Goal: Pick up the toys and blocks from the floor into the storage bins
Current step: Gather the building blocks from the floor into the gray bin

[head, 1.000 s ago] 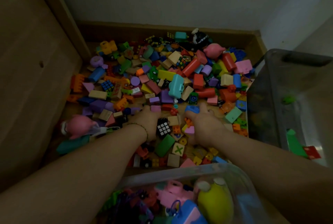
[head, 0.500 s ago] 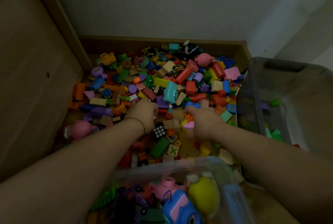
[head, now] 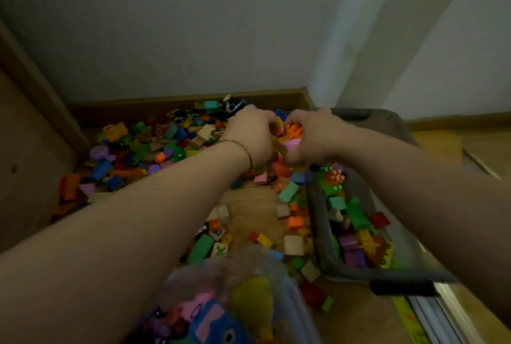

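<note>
The carry step is in hand. The left hand point(head: 250, 136) and right hand point(head: 313, 136) are cupped together, fingers curled round a handful of blocks point(head: 293, 133) (orange and pink ones show between them). They hold it above the right side of the pile point(head: 154, 147), just left of the grey bin point(head: 322, 222). Next, I judge, the scoop must travel right over that bin's rim, kept tight, before the hands part.

wall point(head: 193, 25): grey, plain | skirting board point(head: 138, 110): brown wood | panel point(head: 27, 191): wood, left side
</note>
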